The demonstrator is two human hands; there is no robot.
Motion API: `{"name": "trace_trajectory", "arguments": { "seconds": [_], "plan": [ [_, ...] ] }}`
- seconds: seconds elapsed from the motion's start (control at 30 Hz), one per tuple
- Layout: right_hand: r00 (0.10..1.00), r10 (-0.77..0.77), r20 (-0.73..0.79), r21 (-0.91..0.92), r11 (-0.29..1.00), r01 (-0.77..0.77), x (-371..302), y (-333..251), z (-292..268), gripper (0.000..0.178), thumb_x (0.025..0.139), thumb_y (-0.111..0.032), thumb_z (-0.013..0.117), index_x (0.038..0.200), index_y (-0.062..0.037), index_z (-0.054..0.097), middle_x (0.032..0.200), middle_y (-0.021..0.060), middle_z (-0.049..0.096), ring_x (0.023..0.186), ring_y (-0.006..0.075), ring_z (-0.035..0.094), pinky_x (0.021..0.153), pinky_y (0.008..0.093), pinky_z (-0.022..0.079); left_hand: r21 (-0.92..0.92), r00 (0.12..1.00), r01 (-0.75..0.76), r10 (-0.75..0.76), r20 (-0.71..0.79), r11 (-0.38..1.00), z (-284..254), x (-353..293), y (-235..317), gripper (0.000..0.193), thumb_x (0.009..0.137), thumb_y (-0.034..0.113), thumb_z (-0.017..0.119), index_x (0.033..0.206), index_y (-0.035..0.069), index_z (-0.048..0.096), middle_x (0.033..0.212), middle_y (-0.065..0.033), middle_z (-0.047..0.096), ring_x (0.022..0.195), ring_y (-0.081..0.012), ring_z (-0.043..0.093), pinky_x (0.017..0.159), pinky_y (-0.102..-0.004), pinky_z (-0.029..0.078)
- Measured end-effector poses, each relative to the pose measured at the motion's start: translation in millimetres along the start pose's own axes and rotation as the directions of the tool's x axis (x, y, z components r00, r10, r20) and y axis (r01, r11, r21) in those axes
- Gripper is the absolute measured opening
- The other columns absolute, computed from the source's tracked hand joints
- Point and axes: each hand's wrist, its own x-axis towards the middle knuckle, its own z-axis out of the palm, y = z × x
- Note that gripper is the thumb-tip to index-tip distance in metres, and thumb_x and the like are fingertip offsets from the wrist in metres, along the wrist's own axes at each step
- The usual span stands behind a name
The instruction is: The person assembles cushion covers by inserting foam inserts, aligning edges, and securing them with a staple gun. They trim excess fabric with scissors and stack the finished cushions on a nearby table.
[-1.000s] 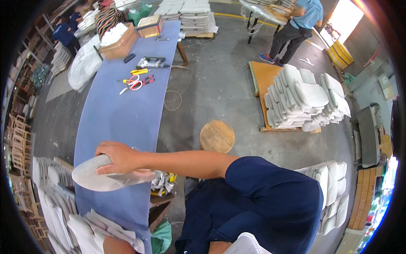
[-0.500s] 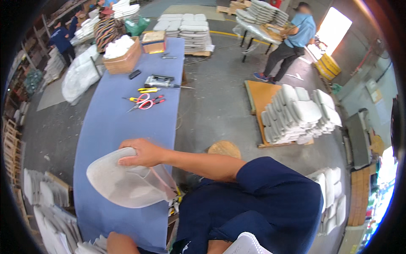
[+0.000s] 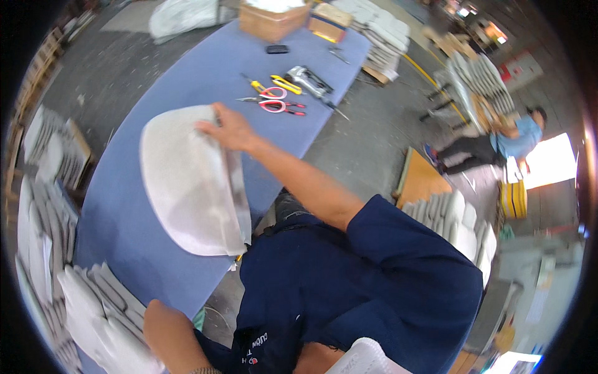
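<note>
My right hand (image 3: 232,128) is closed on the upper edge of a pale grey cushion cover (image 3: 184,181), with the thumb on its face. The cover is broad and rounded, and a loose fabric flap hangs along its right side. It is held over the blue-covered table (image 3: 124,206), its lower end close to my body. My left arm (image 3: 171,336) is bent at the lower left, beside a pile of pale cushions (image 3: 103,311). A band shows at its wrist by the bottom edge, and the left hand is out of sight.
Scissors with red-and-white handles (image 3: 274,103), a yellow cutter (image 3: 285,85) and a grey power tool (image 3: 308,81) lie farther up the table. A cardboard box (image 3: 274,22) stands at its far end. More stacked cushions (image 3: 461,218) and a person in blue (image 3: 520,137) are at right.
The view has turned, so the table now slants to the upper right. My right hand has carried the cushion cover farther from me, nearer the scissors, and the cover now hangs more upright.
</note>
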Motion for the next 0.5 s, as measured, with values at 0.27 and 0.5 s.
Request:
{"name": "trace_trajectory", "arguments": {
  "seconds": [0.27,0.5],
  "plan": [
    [0.995,-0.1,0.006,-0.29,0.952,0.097,50,257,-132,0.047,0.087,-0.034,0.076,0.127,-0.0104,0.067,0.13,0.0129,0.065,0.115,0.03,0.066,0.099,0.0429,0.052,0.395,0.943,-0.329,0.32,0.09,0.858,73,-42,-69,0.094,0.092,0.073,0.05,0.158,0.007,0.036,0.164,-0.0111,0.036,0.148,-0.0186,0.036,0.126,-0.0378,0.022],
    [0.967,0.02,-0.252,-0.493,0.857,-0.146,93,370,-224,0.051,0.088,-0.022,0.071,0.135,-0.0086,0.057,0.14,0.0191,0.056,0.128,0.0421,0.052,0.106,0.0494,0.044,0.837,0.763,-0.418,0.637,0.111,0.354,98,-91,-147,0.096,0.092,0.075,0.049,0.158,0.006,0.036,0.165,-0.0112,0.036,0.148,-0.0189,0.035,0.126,-0.0377,0.022]
  ]
}}
